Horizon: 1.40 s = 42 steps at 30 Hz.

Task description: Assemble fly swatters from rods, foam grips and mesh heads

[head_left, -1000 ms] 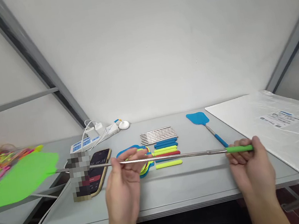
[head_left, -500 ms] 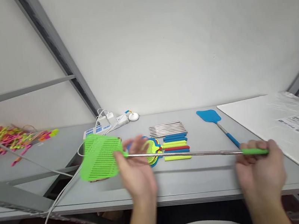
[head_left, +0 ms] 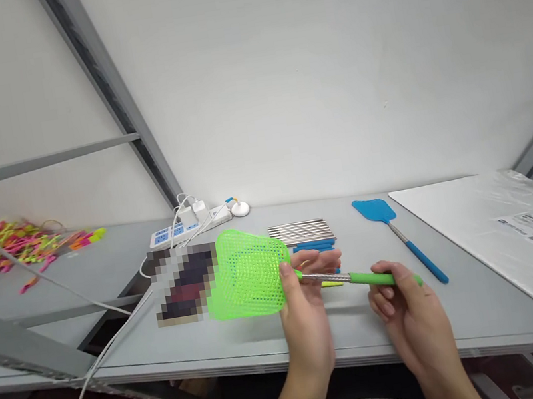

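A green fly swatter [head_left: 251,276] with a perforated head and a short length of metal rod showing is held level above the table. My left hand [head_left: 308,314] grips it where the head meets the rod, thumb on the near side and the other fingers stretched out behind. My right hand [head_left: 410,311] is closed round the green handle. Behind the swatter lie several metal rods [head_left: 302,231] in a row and blue grips [head_left: 314,246], partly covered by the swatter and my left hand. To the right lies a blue fly swatter [head_left: 374,211] with a blue handle.
A white power strip [head_left: 190,228] with plugs and cables stands at the back left, beside a round white device [head_left: 240,209]. Pink and yellow pieces [head_left: 11,246] are heaped at far left. A white wrapped panel [head_left: 503,223] lies right. A pixelated patch hides something left of the swatter.
The green swatter's long rod has been pushed in and is now short. My hands have come closer together, the left moving right with the head and the right moving left.
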Motion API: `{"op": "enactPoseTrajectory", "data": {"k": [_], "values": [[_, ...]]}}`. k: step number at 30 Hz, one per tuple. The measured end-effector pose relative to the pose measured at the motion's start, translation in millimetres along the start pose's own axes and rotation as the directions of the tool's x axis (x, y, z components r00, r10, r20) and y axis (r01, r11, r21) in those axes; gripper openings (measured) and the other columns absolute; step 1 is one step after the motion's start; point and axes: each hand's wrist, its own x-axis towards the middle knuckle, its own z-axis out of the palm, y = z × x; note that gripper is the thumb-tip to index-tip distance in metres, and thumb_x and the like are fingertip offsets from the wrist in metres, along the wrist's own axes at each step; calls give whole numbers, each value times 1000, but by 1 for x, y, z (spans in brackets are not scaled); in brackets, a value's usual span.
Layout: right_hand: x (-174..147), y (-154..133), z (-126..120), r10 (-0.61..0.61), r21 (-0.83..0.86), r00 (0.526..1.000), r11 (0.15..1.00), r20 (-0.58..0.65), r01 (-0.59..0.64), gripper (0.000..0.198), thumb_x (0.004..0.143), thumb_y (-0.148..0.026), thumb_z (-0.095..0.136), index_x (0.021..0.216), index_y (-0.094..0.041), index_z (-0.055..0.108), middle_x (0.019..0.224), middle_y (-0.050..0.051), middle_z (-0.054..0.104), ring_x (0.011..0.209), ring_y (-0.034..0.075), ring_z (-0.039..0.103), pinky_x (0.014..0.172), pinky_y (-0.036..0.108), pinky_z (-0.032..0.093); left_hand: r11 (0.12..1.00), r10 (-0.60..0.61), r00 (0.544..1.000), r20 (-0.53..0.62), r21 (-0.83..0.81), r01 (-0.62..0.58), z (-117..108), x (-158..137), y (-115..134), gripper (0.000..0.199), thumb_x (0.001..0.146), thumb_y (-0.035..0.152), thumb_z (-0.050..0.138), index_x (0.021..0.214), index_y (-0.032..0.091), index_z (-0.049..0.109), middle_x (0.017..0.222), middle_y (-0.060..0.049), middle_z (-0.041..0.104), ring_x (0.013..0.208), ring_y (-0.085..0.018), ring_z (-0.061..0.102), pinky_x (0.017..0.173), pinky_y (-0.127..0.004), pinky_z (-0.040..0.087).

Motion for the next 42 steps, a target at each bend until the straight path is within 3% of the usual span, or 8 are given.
{"op": "enactPoseTrajectory", "data": {"k": [4, 8, 12, 17, 21, 25, 33, 42], "values": [[0, -5, -26, -152, -544, 961, 799, 232, 258, 21, 73, -40, 81, 81, -23, 71, 76, 2, 64, 63, 16, 52, 59, 28, 42, 995, -18, 1000, 20, 97, 16, -6, 14, 8, 40, 99, 51, 42, 91, 20, 65, 79, -4, 72, 80, -21, 69, 84, -36, 51], [2, -7, -36, -177, -721, 911, 563, 371, 403, 19, 83, -41, 70, 96, -27, 67, 71, 0, 63, 59, 16, 52, 56, 28, 40, 911, -92, 974, 206, 411, -1, -3, 18, -1, 35, 95, 51, 52, 104, 22, 69, 106, -11, 73, 99, -26, 65, 91, -39, 47], [23, -7, -54, -298, -877, 930, 362, 213, 317, 25, 89, -50, 58, 97, -27, 59, 75, 0, 65, 55, 17, 53, 55, 29, 38, 612, 49, 911, 409, 709, -351, -7, 13, -9, 28, 88, 36, 67, 115, 27, 72, 132, -10, 64, 128, -34, 48, 111, -48, 28], [54, -10, -74, -291, -983, 949, 96, 125, 159, 24, 93, -48, 45, 93, -25, 52, 74, 4, 66, 58, 22, 52, 55, 31, 31, 368, 108, 841, 530, 765, -529, -28, 12, -9, 22, 91, 25, 62, 109, 29, 73, 127, -7, 67, 125, -33, 49, 108, -53, 33], [63, -12, -70, -257, -989, 956, 14, 138, 146, 16, 95, -37, 43, 89, -24, 50, 64, 1, 62, 52, 20, 45, 65, 34, 33, 119, 135, 800, 584, 792, -599, -47, 18, -7, 21, 96, 23, 53, 108, 26, 69, 128, -6, 64, 127, -30, 45, 107, -53, 37], [65, -9, -66, -233, -989, 963, -75, 138, 124, 15, 95, -33, 42, 86, -23, 50, 66, 1, 59, 63, 23, 52, 74, 38, 33, 20, 158, 785, 599, 793, -609, -60, 23, -6, 19, 97, 22, 51, 108, 24, 67, 128, -6, 63, 127, -28, 43, 106, -52, 39], [67, -6, -68, -239, -977, 959, -184, 152, 109, 20, 92, -39, 48, 90, -22, 58, 98, 10, 56, 95, 30, 53, 80, 42, 32, 14, 282, 723, 631, 751, -660, -65, 17, 4, 18, 95, 14, 53, 104, 23, 66, 118, -5, 66, 117, -26, 48, 100, -47, 42], [69, -4, -65, -141, -973, 974, -176, 176, 150, 18, 95, -34, 40, 83, -23, 47, 68, 0, 60, 67, 22, 57, 87, 44, 29, 19, 425, 735, 528, 806, -591, -92, 21, 27, 16, 95, 15, 56, 100, 23, 69, 107, -5, 70, 109, -24, 54, 94, -42, 45]]}}
